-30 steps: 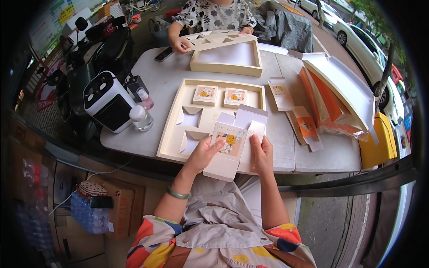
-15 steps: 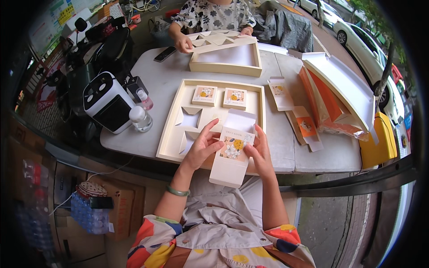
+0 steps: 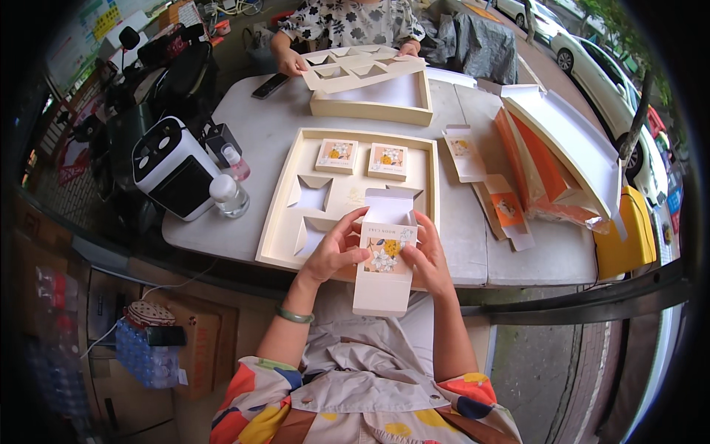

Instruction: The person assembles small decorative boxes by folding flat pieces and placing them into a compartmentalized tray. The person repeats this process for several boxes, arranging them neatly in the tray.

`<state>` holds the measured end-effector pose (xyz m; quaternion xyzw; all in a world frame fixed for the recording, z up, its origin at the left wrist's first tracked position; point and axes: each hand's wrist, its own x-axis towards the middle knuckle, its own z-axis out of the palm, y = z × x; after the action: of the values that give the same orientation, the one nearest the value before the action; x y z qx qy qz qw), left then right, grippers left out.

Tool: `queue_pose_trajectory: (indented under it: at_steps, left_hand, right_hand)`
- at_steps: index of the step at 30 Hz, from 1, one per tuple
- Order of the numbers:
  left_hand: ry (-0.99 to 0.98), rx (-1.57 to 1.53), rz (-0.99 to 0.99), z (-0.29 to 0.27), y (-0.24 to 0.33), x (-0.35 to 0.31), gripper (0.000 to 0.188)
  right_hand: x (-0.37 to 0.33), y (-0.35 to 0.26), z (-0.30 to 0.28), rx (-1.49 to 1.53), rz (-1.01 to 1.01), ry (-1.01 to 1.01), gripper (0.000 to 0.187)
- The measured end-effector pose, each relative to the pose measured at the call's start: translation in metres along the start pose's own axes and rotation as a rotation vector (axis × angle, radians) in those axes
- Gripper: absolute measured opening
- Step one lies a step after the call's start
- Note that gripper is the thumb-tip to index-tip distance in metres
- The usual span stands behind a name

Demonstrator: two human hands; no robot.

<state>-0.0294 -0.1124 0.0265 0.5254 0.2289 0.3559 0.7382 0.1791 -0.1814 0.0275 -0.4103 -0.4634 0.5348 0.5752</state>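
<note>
Between my hands is a small cream carton [image 3: 384, 255] with a flower print and its flaps spread at both ends. My left hand [image 3: 330, 251] grips its left edge, the thumb on the printed face. On the opposite edge my right hand [image 3: 429, 259] holds it, thumb pressed near the yellow flower. Just beyond lies a large cream gift box [image 3: 281, 214] with an insert of square openings. Two closed flower-print boxes, one on the left [image 3: 337, 155] and one on the right [image 3: 387, 161], sit in its far openings. My hands partly cover the near openings.
Across the table, a person's hands [image 3: 294, 64] hold a cut-out insert [image 3: 362, 70] over another shallow box [image 3: 370, 109]. Flattened cartons, one flowered [image 3: 464, 154] and one orange [image 3: 507, 211], lie right, beside an orange-and-white bag [image 3: 547, 163]. A white appliance [image 3: 177, 170] and bottles [image 3: 229, 196] stand left.
The carton has tipped slightly in my hands, its near flap swinging a little downward. My left fingers have curled closer around its edge. The other person's insert has shifted slightly left and tilted.
</note>
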Motion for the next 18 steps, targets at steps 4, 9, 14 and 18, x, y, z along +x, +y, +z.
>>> queue_pose_trajectory:
  at_steps: [4, 9, 14, 18]
  left_hand:
    - [-0.068, -0.015, -0.057, -0.004, -0.001, -0.001, 0.071]
    - [-0.158, -0.03, -0.136, -0.01, -0.007, -0.001, 0.053]
    - [-0.175, -0.042, -0.149, -0.01, -0.005, 0.0, 0.053]
    - [-0.177, -0.034, -0.132, -0.011, -0.007, 0.0, 0.056]
  right_hand:
    - [-0.001, 0.001, -0.004, 0.035, 0.053, -0.065, 0.042]
    - [-0.002, -0.005, -0.004, 0.124, 0.114, -0.129, 0.02]
    - [-0.002, -0.002, -0.007, 0.064, 0.116, -0.137, 0.021]
    - [-0.002, 0.002, -0.007, 0.069, 0.109, -0.121, 0.023]
